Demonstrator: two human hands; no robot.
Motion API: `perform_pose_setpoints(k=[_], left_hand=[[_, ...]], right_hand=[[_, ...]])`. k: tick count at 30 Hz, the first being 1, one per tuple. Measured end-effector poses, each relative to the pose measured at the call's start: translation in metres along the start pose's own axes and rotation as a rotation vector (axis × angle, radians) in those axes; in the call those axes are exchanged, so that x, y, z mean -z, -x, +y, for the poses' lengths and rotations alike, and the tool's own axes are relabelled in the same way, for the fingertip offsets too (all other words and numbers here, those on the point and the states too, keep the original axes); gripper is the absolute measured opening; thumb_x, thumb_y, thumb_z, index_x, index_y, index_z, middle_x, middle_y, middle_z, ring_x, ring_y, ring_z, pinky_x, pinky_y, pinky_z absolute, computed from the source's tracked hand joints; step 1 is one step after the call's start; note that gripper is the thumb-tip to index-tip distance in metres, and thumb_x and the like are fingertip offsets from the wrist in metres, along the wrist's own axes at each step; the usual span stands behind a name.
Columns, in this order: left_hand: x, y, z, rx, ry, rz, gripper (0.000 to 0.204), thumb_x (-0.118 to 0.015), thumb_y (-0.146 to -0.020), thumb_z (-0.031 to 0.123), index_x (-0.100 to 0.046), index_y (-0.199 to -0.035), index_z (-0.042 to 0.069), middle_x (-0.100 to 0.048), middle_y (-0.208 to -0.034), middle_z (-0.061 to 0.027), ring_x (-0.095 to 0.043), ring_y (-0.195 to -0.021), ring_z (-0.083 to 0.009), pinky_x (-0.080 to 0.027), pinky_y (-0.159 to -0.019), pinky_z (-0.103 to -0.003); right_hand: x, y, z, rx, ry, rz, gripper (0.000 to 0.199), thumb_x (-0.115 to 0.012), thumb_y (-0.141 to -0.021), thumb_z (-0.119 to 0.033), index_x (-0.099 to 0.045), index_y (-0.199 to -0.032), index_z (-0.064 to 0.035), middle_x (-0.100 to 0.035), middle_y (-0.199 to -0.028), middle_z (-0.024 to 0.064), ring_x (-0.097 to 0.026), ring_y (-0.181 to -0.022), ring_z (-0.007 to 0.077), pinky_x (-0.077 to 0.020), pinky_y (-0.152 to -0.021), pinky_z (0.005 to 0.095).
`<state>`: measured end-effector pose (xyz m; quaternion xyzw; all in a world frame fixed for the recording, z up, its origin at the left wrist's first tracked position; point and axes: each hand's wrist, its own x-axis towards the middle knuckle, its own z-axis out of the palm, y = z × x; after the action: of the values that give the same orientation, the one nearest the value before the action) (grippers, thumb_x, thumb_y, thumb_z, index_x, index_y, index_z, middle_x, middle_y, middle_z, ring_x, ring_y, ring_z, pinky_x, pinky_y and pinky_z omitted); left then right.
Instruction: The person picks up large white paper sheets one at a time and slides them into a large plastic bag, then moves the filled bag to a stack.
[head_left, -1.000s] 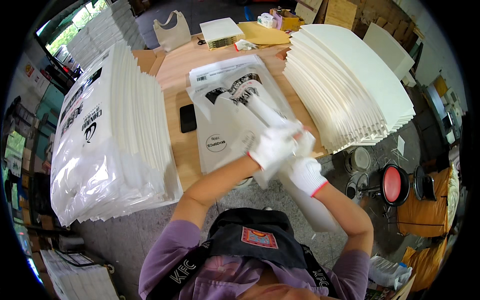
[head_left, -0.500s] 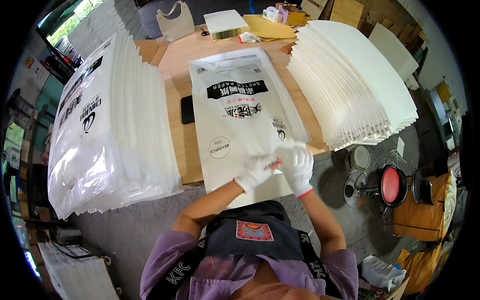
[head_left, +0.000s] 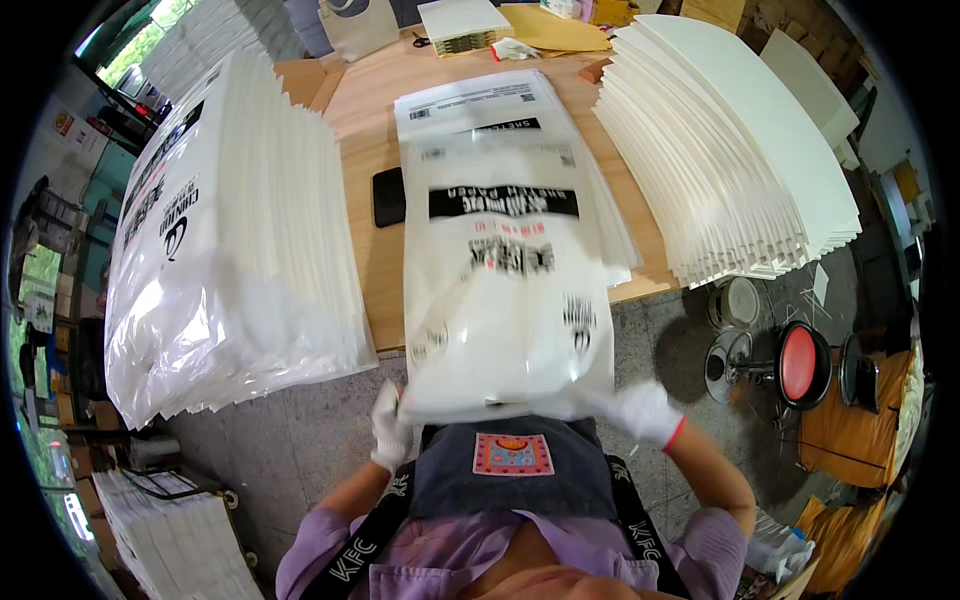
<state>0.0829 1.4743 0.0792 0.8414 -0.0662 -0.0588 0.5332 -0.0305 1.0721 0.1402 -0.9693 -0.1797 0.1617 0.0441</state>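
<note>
A clear plastic bag (head_left: 510, 340) with black print, white paper showing inside, lies over the printed bags (head_left: 470, 98) on the table. Its near end juts past the table edge, up to my apron. At its near left corner my left hand (head_left: 391, 428), in a white glove, is closed on the edge. My right hand (head_left: 645, 413), gloved too, grips the near right corner; its fingertips are smeared by motion.
A tall pile of filled plastic bags (head_left: 170, 270) stands at the left. Fanned white paper stacks (head_left: 740, 150) are on the right. A black phone (head_left: 388, 198) lies beside the middle bags. Farther back are a cream handbag (head_left: 358, 32) and scissors (head_left: 421, 41). A red-seated stool (head_left: 797, 362) stands right.
A printed bag has come toward me, uncovering the bags beneath. My hands, close together over its near right part before, have moved apart to its two near corners.
</note>
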Motion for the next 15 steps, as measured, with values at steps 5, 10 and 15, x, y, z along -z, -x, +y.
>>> perform_pose_setpoints(k=[5, 10, 15], left_hand=[[-0.024, 0.001, 0.000, -0.223, -0.074, 0.006, 0.017, -0.058, -0.085, 0.014, -0.045, -0.079, 0.004, -0.049, -0.068, -0.0082, -0.045, -0.061, -0.0174, -0.041, -0.058, -0.033], [-0.013, -0.036, -0.029, -0.127, -0.412, -0.089, 0.010, -0.059, -0.078, 0.009, -0.049, -0.081, 0.009, -0.054, -0.069, -0.0133, -0.061, -0.071, -0.0304, -0.048, -0.064, -0.037], [-0.013, -0.045, -0.089, 0.199, -0.029, -0.092, 0.021, -0.062, -0.088, 0.025, -0.058, -0.097, 0.007, -0.068, -0.093, -0.0086, -0.066, -0.085, -0.0238, -0.049, -0.076, -0.037]], right_hand=[[-0.054, -0.008, 0.003, -0.081, -0.243, 0.345, 0.032, -0.051, -0.083, -0.019, -0.058, -0.114, -0.0224, -0.057, -0.053, 0.0081, -0.058, -0.044, 0.0289, -0.0439, -0.037, 0.0441], [-0.026, -0.017, 0.015, -0.232, -0.242, -0.007, 0.026, -0.051, -0.083, -0.025, -0.064, -0.103, -0.0164, -0.063, -0.069, 0.0167, -0.064, -0.061, 0.0333, -0.0518, -0.054, 0.0449], [-0.058, 0.000, 0.057, -0.489, -0.776, 0.161, 0.043, -0.057, -0.086, -0.028, -0.054, -0.127, -0.0137, -0.067, -0.097, 0.0189, -0.065, -0.087, 0.0347, -0.0519, -0.078, 0.0428]])
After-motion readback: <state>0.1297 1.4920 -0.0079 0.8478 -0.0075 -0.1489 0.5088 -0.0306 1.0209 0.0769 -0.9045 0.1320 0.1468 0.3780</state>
